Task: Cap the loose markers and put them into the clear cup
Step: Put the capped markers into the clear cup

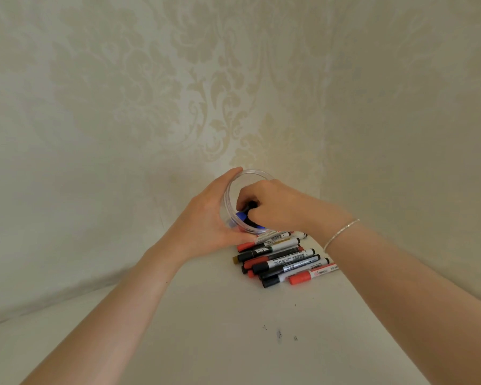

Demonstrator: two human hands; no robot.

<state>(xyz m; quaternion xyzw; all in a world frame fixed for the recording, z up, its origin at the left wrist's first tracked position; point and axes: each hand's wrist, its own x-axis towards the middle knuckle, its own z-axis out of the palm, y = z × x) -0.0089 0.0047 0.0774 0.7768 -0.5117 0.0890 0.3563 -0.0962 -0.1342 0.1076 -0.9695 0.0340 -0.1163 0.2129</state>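
A clear cup (254, 175) stands on the white table near the wall. My left hand (206, 220) grips its left side. My right hand (272, 207) reaches over the rim into the cup, its fingers curled around a black marker (251, 204). A blue cap (241, 217) shows inside the cup beneath it. A pile of several capped markers (283, 259), red, black and one gold, lies on the table just in front of the cup.
The white table (220, 329) runs up to a patterned cream wall (233, 79) right behind the cup. A few dark ink marks (278, 333) dot the table nearer to me. A thin bracelet (340, 234) circles my right wrist.
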